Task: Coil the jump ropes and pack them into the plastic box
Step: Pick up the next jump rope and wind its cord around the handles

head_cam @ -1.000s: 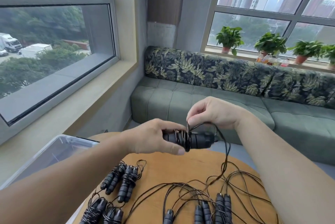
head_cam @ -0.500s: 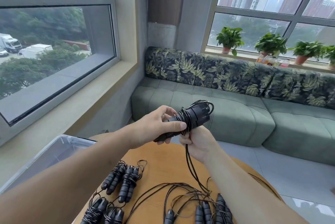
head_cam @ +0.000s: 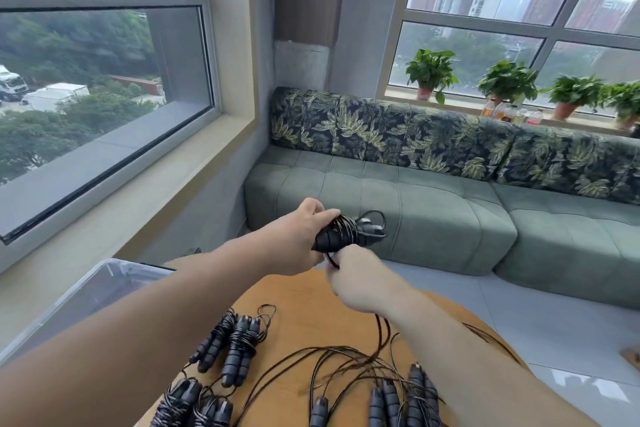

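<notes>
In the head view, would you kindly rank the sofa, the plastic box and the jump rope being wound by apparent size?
1. sofa
2. plastic box, partly hidden by the left arm
3. jump rope, wound on its handles, held by the left hand

Coiled ropes (head_cam: pixel 228 347) on table (head_cam: pixel 311 302), box (head_cam: pixel 86 291) left.

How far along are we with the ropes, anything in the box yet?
Four wrapped bundles lie on the round table. The left hand holds handles while the right hand winds on cord. More loose ropes wait. The plastic box looks empty.
</notes>
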{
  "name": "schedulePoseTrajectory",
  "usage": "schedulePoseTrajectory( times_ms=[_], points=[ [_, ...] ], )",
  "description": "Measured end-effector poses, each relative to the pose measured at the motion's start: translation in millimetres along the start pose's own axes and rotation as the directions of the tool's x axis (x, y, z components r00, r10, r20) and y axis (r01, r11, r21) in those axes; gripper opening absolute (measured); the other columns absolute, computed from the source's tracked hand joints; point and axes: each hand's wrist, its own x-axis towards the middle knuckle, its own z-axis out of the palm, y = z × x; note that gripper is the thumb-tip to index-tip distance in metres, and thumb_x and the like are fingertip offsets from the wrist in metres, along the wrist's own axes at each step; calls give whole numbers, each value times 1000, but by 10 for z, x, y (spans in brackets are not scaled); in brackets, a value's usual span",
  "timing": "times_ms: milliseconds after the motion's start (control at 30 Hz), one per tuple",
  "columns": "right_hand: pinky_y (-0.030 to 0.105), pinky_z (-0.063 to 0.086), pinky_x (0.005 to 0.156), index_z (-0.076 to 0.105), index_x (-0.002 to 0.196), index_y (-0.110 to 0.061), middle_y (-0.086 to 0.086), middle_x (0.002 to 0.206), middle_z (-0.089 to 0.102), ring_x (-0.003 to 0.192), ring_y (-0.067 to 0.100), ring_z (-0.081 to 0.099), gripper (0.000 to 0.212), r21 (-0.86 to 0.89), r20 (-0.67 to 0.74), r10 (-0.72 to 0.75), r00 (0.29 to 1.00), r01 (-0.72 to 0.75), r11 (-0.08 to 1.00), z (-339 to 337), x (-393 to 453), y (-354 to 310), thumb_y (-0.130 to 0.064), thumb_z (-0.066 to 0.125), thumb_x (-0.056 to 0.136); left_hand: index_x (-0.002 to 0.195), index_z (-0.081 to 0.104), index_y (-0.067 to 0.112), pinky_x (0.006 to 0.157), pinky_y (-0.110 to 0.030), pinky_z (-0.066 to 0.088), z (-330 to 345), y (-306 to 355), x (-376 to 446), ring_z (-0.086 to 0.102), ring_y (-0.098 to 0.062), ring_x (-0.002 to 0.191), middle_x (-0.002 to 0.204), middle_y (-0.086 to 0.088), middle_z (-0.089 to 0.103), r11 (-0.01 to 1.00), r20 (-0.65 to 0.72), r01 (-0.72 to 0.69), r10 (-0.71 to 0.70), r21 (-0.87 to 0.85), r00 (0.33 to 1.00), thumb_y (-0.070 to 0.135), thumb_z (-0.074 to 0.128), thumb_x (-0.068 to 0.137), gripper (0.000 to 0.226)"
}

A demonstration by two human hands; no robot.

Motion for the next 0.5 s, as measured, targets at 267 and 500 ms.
schedulePoseTrajectory(
  times_ms=[267,500],
  points=[
    [30,51,55,65,65,-15,2,62,66,52,17,55,13,-336,44,-4,999,19,942,-611,-126,-146,-16,62,78,144,36,37,86,-42,50,13,185,61,56,-25,106,138,3,37,957,84,-47,24,285,996,18,59,86,65],
    [25,47,66,77,74,-23,-3,69,71,64,5,58,21,-177,150,-170,974,196,964,-1077,52,51,-40,85,67,112,48,28,79,-29,48,-69,352,-28,56,-19,96,106,10,52,987,213,-142,156,-79,964,8,63,80,42]
  ],
)
